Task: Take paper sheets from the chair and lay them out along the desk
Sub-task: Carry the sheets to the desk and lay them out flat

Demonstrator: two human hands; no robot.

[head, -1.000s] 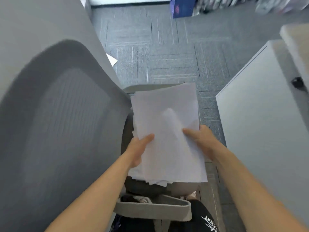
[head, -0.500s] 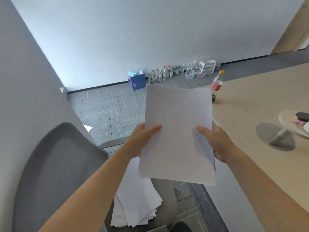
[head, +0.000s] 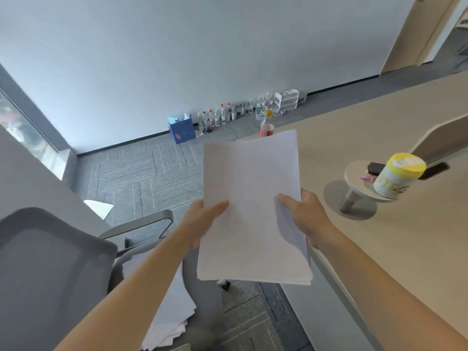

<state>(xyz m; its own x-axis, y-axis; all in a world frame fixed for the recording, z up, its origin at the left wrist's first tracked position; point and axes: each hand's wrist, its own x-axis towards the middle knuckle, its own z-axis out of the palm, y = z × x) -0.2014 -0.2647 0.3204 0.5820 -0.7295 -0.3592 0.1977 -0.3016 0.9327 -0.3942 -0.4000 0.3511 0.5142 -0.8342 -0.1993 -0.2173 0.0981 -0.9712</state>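
Sheet stack [head: 253,198] is off the chair [head: 50,262] now, held in the air just beside the bench [head: 379,249] edge. Left hand [head: 202,221] and right hand [head: 304,214] both grip its sides, thumbs on top. Leftover sheets [head: 172,312] remain on the seat. Pickup looks done; laying out is next.

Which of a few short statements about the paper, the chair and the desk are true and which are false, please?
1. The left hand and right hand both hold the paper stack. True.
2. No paper is left on the chair. False: sheets lie on its seat.
3. The yellow-lidded canister stands on the floor. False: it sits on a round stand on the desk.
4. A red-labelled bottle shows beyond the held stack. True.
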